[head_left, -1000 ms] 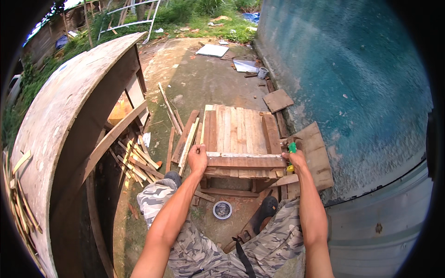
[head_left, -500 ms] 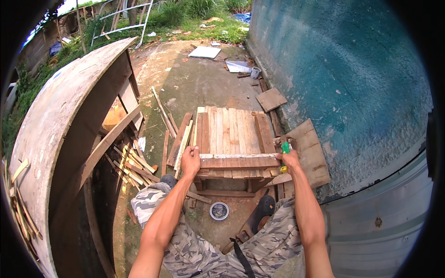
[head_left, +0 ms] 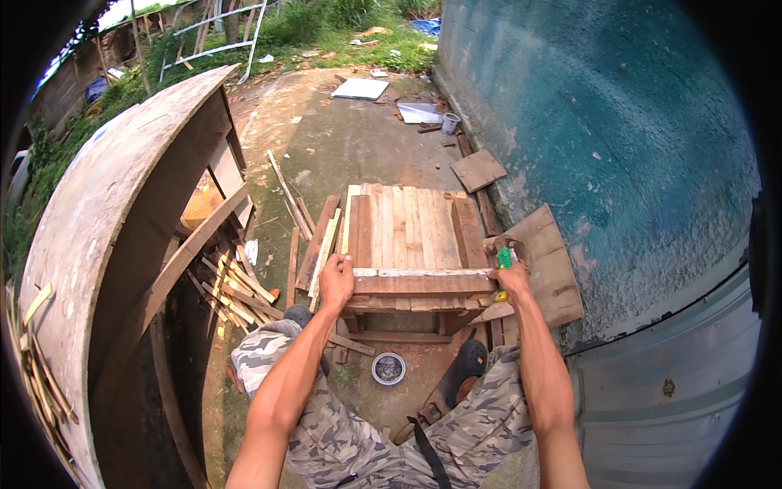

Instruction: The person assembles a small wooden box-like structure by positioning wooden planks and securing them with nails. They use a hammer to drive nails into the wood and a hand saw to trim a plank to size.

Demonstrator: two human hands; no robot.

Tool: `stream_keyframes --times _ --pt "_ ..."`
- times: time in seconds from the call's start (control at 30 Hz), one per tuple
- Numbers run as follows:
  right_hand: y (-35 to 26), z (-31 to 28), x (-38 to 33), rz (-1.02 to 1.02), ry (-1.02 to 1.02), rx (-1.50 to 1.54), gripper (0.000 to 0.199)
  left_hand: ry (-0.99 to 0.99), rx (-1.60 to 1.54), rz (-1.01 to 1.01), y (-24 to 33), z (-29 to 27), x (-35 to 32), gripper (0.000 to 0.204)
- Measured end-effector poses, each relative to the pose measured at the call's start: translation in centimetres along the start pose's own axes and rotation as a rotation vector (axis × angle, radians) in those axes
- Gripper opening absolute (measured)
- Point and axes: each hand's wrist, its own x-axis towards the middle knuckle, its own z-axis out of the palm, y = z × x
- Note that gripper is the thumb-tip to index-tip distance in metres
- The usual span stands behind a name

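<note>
A slatted wooden pallet-like frame (head_left: 411, 224) stands in front of me on the concrete ground. My left hand (head_left: 336, 281) grips the left end of its near top board (head_left: 423, 284). My right hand (head_left: 512, 281) rests at the board's right end and holds a tool with a green and yellow handle (head_left: 504, 262). My legs in camouflage trousers show below, with a dark sandal (head_left: 464, 363) near the frame's foot.
A small round tin (head_left: 388, 368) lies on the ground under the frame. Loose planks and offcuts (head_left: 236, 285) are piled at the left beside a large curved wooden structure (head_left: 106, 228). A teal wall (head_left: 603, 155) rises at the right, with boards (head_left: 547, 261) leaning on it.
The view has shifted slightly, so the frame sits a little lower and nearer. Both hands stay on the near board's ends.
</note>
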Motion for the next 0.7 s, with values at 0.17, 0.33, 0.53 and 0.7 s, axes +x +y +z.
stream_keyframes --times 0.17,0.33,0.53,0.7 --pt "-0.2 0.1 -0.2 -0.013 0.061 -0.035 0.028 -0.007 0.032 0.028 0.6 -0.3 -0.2 0.031" --pt "0.2 0.3 0.4 0.012 0.065 -0.093 0.028 0.016 0.068 0.056 0.8 -0.3 -0.1 0.031" --pt "0.4 0.2 0.9 0.046 0.031 -0.055 0.037 -0.038 0.095 0.016 1.4 -0.6 0.1 0.032" --pt "-0.1 0.2 0.1 0.052 0.029 -0.051 0.031 -0.047 0.123 0.026 1.5 -0.7 0.3 0.032"
